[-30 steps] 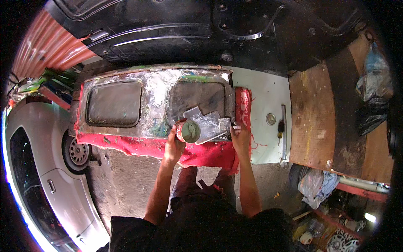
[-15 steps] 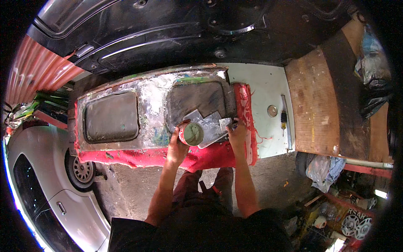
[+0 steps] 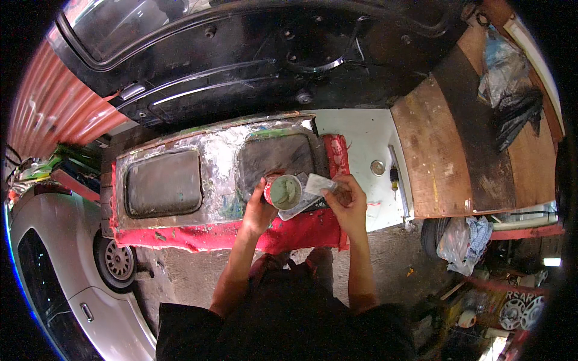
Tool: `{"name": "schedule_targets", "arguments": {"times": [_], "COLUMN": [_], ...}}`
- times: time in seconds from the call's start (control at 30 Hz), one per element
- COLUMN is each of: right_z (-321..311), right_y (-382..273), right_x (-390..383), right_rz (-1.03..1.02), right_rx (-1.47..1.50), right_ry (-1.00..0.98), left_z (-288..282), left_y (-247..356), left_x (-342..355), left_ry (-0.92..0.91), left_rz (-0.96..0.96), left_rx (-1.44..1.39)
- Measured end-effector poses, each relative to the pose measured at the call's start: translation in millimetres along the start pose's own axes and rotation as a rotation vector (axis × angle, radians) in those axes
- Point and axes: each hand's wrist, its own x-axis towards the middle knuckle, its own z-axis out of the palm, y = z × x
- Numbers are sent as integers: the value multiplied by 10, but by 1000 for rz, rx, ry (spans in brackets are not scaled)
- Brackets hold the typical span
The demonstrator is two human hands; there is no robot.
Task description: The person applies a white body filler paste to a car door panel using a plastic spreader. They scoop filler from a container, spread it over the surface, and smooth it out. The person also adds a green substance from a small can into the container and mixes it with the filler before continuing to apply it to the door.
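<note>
My left hand [image 3: 259, 210] is wrapped round a red can [image 3: 285, 192] tipped toward me, with grey-green paste inside. Between the thumb and fingers of my right hand [image 3: 349, 201] is a small flat pale spreader [image 3: 320, 185], held just right of the can's mouth. Beneath both hands a flat, pale grey sheet [image 3: 296, 210] rests on the worn metal panel [image 3: 220, 180], partly hidden by the can and hands. White and green smears cover the panel, which has two dark recessed windows.
Red cloth [image 3: 180, 240] pads the panel's edges. On the white surface to the right lie a round lid [image 3: 377, 168] and a yellow-handled screwdriver [image 3: 394, 178]. A large black car panel [image 3: 229, 66] stands behind; a silver car [image 3: 72, 253] is at left, wooden boards [image 3: 433, 150] at right.
My right hand has lifted the spreader off the sheet and turned it toward the can. The can has shifted slightly right in my left hand. The whole view has shifted a little.
</note>
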Motion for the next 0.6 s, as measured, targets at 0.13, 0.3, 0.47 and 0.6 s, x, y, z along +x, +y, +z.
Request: {"name": "schedule_targets", "arguments": {"times": [0.13,0.3,0.47,0.6], "right_z": [-28,5,59,143], "right_y": [-169,-261,-289,-329], "right_x": [19,139,222,285], "right_rz": [-385,-680,-862,-944], "right_rx": [-381,-548,-701,-756], "right_ry": [-189,-304,-342,-371], "left_z": [149,338,409,477], "left_y": [68,160,220,321], "left_x": [11,10,32,16], "left_ry": [-46,-69,-35,-66], "left_rz": [-15,-35,-20,-32], "left_rx": [32,47,98,119]}}
